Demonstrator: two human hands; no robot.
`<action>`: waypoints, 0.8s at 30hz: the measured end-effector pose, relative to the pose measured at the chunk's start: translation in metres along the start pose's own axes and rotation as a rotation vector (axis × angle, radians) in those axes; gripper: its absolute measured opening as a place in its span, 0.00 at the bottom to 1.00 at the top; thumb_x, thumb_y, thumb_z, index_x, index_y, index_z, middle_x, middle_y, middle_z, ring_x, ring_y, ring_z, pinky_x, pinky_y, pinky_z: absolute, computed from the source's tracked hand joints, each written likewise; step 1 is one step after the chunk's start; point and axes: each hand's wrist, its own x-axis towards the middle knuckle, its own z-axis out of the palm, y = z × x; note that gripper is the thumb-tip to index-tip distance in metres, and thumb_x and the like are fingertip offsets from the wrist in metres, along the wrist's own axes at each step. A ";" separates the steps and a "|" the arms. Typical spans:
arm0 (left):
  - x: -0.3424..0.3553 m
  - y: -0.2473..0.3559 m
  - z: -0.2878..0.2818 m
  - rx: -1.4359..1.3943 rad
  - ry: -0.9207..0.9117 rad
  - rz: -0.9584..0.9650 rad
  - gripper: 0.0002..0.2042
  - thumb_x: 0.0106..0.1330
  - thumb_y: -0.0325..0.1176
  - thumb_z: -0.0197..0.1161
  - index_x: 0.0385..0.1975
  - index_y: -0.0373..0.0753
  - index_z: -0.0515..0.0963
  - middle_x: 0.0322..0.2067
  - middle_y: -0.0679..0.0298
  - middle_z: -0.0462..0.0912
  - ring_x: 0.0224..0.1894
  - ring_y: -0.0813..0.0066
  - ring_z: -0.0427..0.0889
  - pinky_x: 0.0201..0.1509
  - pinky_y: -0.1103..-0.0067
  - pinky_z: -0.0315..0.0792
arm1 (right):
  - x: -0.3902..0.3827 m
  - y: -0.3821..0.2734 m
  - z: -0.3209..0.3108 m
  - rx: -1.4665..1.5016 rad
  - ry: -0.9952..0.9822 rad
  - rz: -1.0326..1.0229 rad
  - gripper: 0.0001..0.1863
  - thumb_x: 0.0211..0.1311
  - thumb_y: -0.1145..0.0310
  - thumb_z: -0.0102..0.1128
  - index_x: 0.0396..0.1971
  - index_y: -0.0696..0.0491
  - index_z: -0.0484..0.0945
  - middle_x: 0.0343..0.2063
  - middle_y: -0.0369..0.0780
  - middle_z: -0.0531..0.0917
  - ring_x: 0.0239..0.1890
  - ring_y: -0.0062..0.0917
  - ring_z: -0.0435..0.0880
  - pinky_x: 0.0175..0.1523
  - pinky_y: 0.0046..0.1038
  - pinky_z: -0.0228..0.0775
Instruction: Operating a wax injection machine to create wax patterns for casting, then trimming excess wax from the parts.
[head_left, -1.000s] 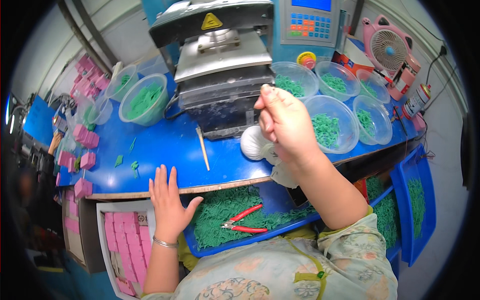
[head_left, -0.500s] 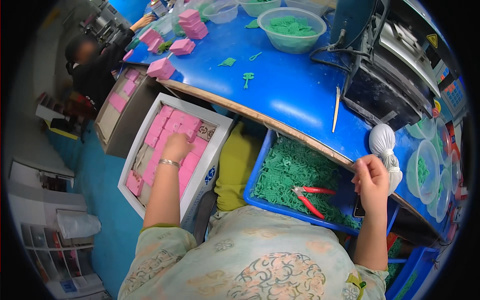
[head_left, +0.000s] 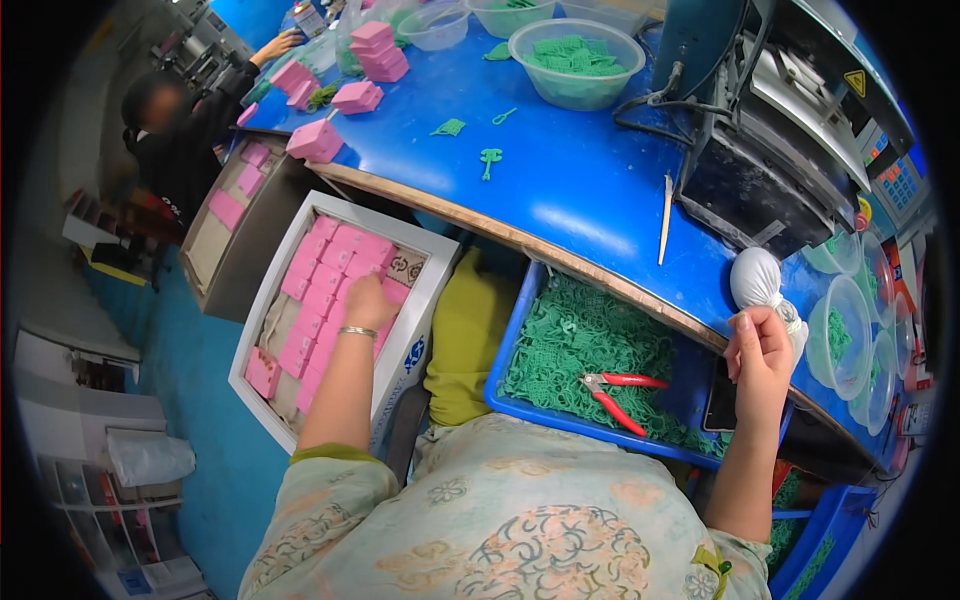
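My left hand (head_left: 369, 304) reaches down into a white open box (head_left: 262, 330) at the left, its fingers curled among pink blocks (head_left: 318, 302) laid in rows. The fingertips are hidden beneath the hand, so what they grip does not show. My right hand (head_left: 761, 345) is raised at the table's front edge, thumb and fingers pinched together. Anything between them is too small to see. A white cloth bundle (head_left: 755, 278), tied at its neck, lies just behind that hand. Below, a blue tray (head_left: 497, 385) of green woven pieces (head_left: 590, 335) holds red-handled nippers (head_left: 620, 398).
The blue table (head_left: 420, 130) bears stacked pink blocks (head_left: 316, 141), a bowl of green pieces (head_left: 577, 85), a thin wooden stick (head_left: 666, 220) and a black machine (head_left: 765, 175). Clear bowls (head_left: 835, 335) stand at the right. A person in dark clothing (head_left: 180, 150) works at the far left.
My left hand has shifted to the right inside the box, uncovering more pink blocks to its left. My right hand stays pinched and has moved slightly to the right. The whole view has shifted a little.
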 end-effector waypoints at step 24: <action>-0.133 0.212 -0.133 -1.144 -0.423 0.833 0.35 0.43 0.31 0.73 0.50 0.36 0.59 0.37 0.53 0.77 0.34 0.68 0.80 0.36 0.76 0.73 | -0.026 0.007 0.087 0.752 -0.644 0.145 0.19 0.52 0.74 0.61 0.37 0.53 0.59 0.40 0.39 0.69 0.48 0.21 0.70 0.52 0.26 0.65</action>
